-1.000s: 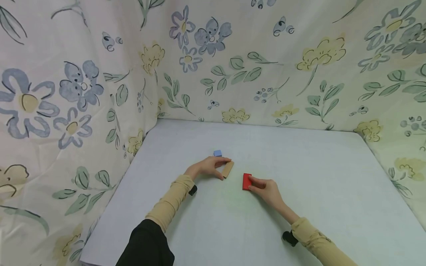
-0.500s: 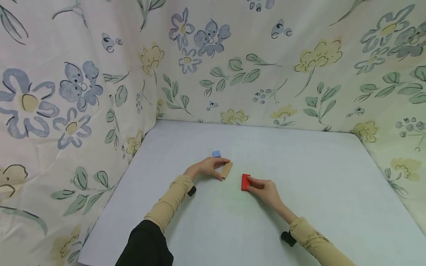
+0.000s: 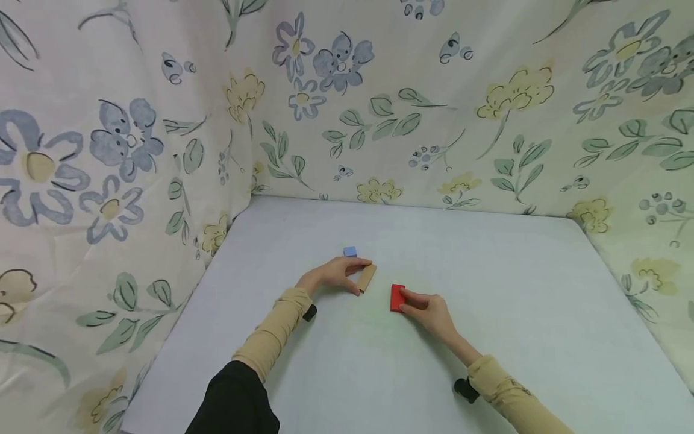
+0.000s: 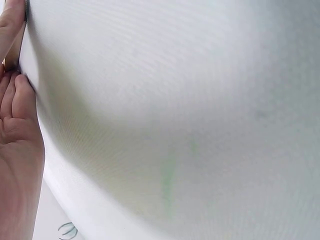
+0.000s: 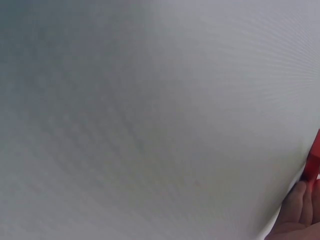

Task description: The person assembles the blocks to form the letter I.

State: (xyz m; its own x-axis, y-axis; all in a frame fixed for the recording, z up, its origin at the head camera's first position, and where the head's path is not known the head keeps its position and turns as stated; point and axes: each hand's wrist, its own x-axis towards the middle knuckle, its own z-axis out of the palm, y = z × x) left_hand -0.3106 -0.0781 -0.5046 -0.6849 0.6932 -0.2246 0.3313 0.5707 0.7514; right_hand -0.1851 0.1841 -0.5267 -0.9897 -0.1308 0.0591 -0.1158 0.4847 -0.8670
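Tan block (image 3: 367, 279): flat, oblong, plain wood colour, lying slantwise on the white bench (image 3: 488, 271), near the middle. Left hand (image 3: 337, 272) reaches in from its left; grip clamped on the block, fingertips at the far end, thumb at the near end. Left wrist view: only a sliver of tan shows between the fingers, at the frame edge.

Red block (image 3: 397, 298): oblong, saturated red, long side running away from the person; to the right of the tan block and slightly nearer, the two apart. Right hand (image 3: 431, 310) holds it from the right side, grip clamped, thumb and fingers on the block. Right wrist view: block cut off by the frame, lighter and darker red faces visible.

Blue block (image 3: 350, 251): small, cube-like, pale blue, on the bench just beyond the left hand. Floral fabric (image 3: 412, 60) hangs behind the bench.
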